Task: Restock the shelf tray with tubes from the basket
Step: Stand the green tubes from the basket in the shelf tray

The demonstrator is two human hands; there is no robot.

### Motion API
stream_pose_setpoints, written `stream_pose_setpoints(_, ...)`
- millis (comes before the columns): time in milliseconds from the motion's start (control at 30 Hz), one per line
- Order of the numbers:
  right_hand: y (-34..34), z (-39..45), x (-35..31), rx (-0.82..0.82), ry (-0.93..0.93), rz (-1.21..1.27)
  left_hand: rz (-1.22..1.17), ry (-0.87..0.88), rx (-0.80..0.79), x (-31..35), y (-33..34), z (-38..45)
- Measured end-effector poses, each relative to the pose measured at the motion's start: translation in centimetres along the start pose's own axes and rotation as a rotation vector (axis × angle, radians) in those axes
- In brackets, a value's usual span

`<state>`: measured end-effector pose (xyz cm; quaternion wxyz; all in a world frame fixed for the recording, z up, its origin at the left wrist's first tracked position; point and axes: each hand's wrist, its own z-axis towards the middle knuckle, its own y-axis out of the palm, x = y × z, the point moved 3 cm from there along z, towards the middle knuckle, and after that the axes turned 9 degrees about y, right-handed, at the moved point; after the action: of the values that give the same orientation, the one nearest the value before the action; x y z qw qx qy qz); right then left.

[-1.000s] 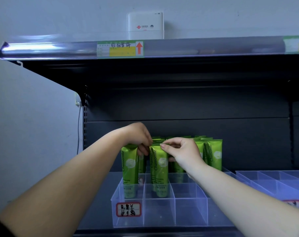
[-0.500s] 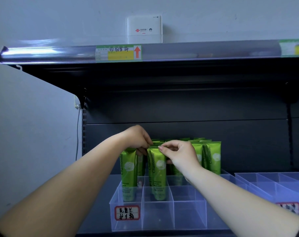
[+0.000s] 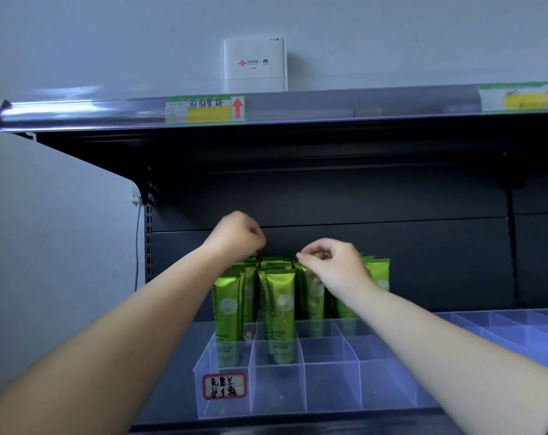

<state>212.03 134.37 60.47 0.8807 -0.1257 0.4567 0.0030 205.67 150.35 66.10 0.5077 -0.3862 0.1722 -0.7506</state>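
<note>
Both hands hovered over green tubes (image 3: 280, 312) standing in far cells of clear shelf tray (image 3: 329, 387). Left hand (image 3: 238, 237) curled, contents unclear. Right hand (image 3: 332, 265) fingertips pinched together, hold unclear.

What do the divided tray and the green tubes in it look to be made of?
Tray: clear rigid plastic, probably acrylic; the shelf and tube bottoms show through its glossy walls.
Green tubes: likely soft laminate plastic with a metallic sheen; the tops are crimped flat and catch highlights.

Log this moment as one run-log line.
left hand: curled above tubes | right hand: pinching tube top | tray: front cells empty
</note>
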Motion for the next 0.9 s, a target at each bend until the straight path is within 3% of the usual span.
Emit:
stream_pose_setpoints(100, -3.1, -0.7, -1.7, 0.097, -0.091, -0.195, 0.062, 0.098, 0.107, 1.9, -0.5, -0.3)
stream_pose_setpoints(233, -7.1, -3.0, -3.7, 0.079, -0.315, -0.897, 0.190, 0.188, 0.143, 5.5, 0.6, -1.4)
stream_pose_setpoints(300, -9.2, -4.1, -3.9, 0.054, -0.376, -1.132, 0.263, 0.226, 0.118, 7.6, 2.0, -2.2)
stream_pose_setpoints(567, -20.5, -10.0, -2.3, 0.075, -0.150, -1.520, 0.346, 0.463, -0.043, 17.9, 9.8, -6.2)
stream_pose_setpoints(900, -35.8, -19.7, 3.5, 0.115, 0.081, -1.813, 0.294, 0.821, -0.273, 33.0, 24.7, -12.0)
